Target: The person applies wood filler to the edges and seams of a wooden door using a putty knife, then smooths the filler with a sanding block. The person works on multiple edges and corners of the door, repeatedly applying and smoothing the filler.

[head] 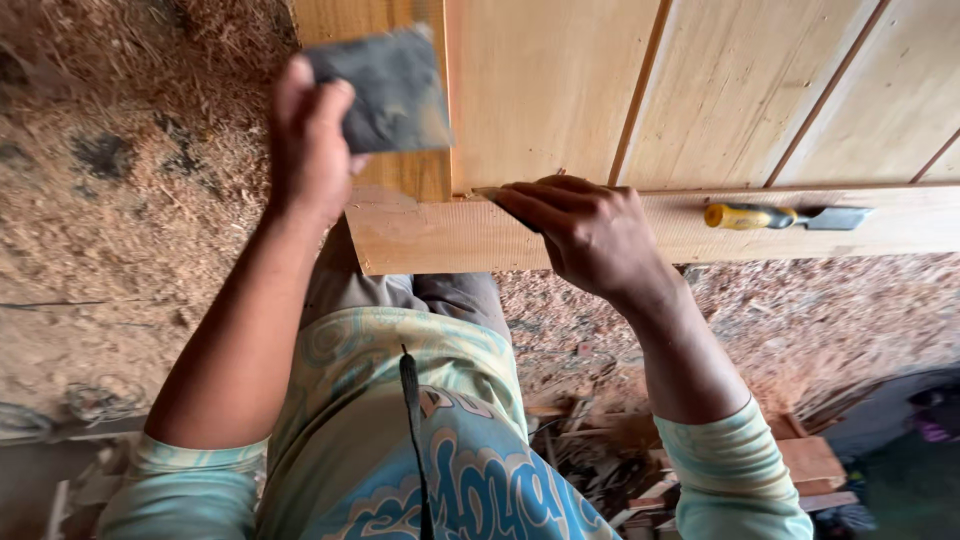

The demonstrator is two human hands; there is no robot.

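Fingers (520, 205) of my right hand (590, 235) pinch closed on a small pale sliver at the panel's joint, while my left hand (310, 140) grips a grey sanding block (385, 90) against the wooden door panel (560, 90). Right of them, a yellow-handled chisel (770, 216) lies unused on the rail (450, 235); smoothing looks unfinished, I judge.

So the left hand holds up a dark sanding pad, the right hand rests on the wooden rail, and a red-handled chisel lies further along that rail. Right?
Not quite: in the head view the chisel has a yellow handle, not red. The rest stands: the left hand holds the dark sanding pad, and the right hand rests on the wooden rail.
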